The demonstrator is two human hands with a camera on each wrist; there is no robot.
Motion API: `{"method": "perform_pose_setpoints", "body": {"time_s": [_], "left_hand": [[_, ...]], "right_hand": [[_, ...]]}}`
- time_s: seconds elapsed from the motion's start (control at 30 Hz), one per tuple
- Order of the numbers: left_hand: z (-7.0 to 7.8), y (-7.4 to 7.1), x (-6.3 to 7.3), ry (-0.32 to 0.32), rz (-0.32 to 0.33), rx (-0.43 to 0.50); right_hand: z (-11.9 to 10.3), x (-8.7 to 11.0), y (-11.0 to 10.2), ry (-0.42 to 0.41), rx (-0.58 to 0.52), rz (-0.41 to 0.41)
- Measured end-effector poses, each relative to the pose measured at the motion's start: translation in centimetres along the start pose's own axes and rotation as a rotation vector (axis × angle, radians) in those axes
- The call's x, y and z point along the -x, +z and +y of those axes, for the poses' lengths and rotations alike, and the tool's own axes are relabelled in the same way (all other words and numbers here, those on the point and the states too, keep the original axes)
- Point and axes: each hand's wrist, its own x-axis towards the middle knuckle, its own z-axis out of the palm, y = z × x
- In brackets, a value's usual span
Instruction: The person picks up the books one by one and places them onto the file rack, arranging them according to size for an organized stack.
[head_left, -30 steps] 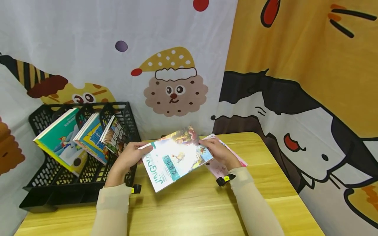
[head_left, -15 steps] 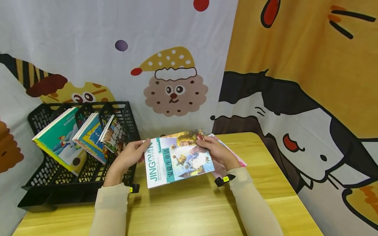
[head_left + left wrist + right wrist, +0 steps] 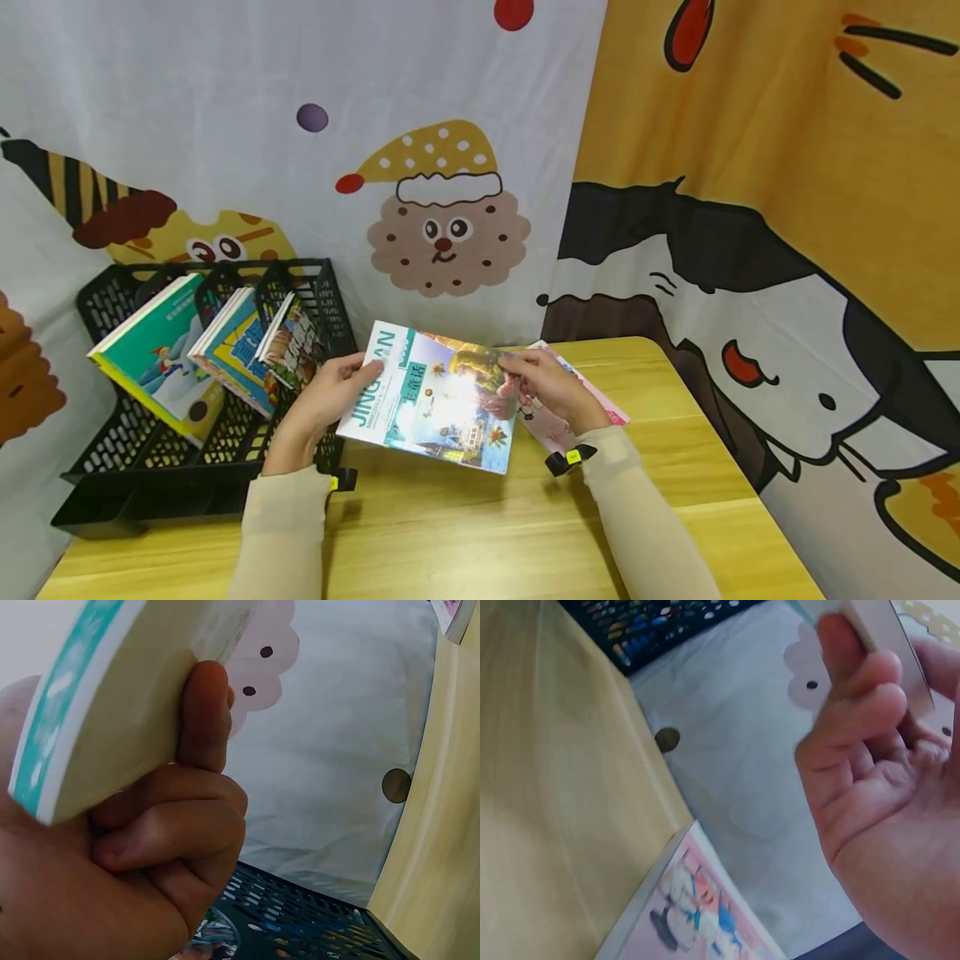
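Observation:
A paperback book (image 3: 442, 400) with a teal and white cover band and a colourful picture hangs above the table between my two hands. My left hand (image 3: 333, 396) pinches its left side, thumb on the cover; in the left wrist view the fingers (image 3: 202, 712) curl behind the book's back. The far right part of the book is pinched by my right hand (image 3: 555, 383), and the right wrist view shows fingers (image 3: 855, 690) bent against its edge. Behind and under the right hand lies a pink book (image 3: 592, 396) on the table, partly hidden by that hand.
A black slotted rack (image 3: 330, 300) stands at the left of the wooden table (image 3: 480, 533). In its compartments lean a green book (image 3: 168, 350), several blue-covered books (image 3: 240, 350) and dark-covered ones (image 3: 292, 342). A printed curtain (image 3: 450, 75) hangs behind the table edge.
The book has turned between the hands: its left side has risen and its right lower corner has dropped, so it now slants down to the right. The hands have barely moved.

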Motion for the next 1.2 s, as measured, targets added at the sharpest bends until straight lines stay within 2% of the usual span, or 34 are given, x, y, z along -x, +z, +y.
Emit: {"method": "perform_pose_setpoints", "body": {"time_s": [0.13, 0.23, 0.3, 0.4, 0.5, 0.6, 0.73, 0.83, 1.0, 1.13, 1.2], "left_hand": [[-0.3, -0.1, 0.0, 0.036, -0.041, -0.054], [-0.6, 0.2, -0.3, 0.087, -0.089, -0.058], [-0.6, 0.6, -0.5, 0.098, -0.120, -0.050], [-0.5, 0.9, -0.6, 0.092, -0.110, -0.100], [-0.5, 1.0, -0.6, 0.055, -0.066, -0.121], [-0.5, 0.9, -0.6, 0.037, -0.005, -0.118], [-0.5, 0.5, -0.7, 0.043, 0.084, -0.109], [-0.3, 0.4, -0.7, 0.056, 0.130, -0.050], [0.4, 0.8, -0.8, 0.088, 0.160, 0.057], [0.8, 1.1, -0.7, 0.085, 0.173, 0.124], [1.0, 1.2, -0.7, 0.081, 0.171, 0.121]], "right_hand": [[0.4, 0.2, -0.2, -0.015, 0.083, -0.152], [0.4, 0.5, 0.0, 0.024, 0.197, -0.255], [0.3, 0.7, 0.4, 0.056, 0.257, -0.319], [0.3, 0.6, 0.9, 0.090, 0.293, -0.377], [0.3, 0.5, 1.1, 0.107, 0.280, -0.348], [0.2, 0.4, 1.0, 0.111, 0.243, -0.281], [0.1, 0.4, 0.7, 0.056, 0.141, -0.251], [0.1, 0.3, 0.6, 0.051, 0.044, -0.223], [-0.1, 0.1, 0.9, 0.082, -0.081, -0.176], [-0.2, 0.1, 1.4, 0.086, -0.093, -0.147], [-0.3, 0.0, 1.7, 0.090, -0.076, -0.140]]}}
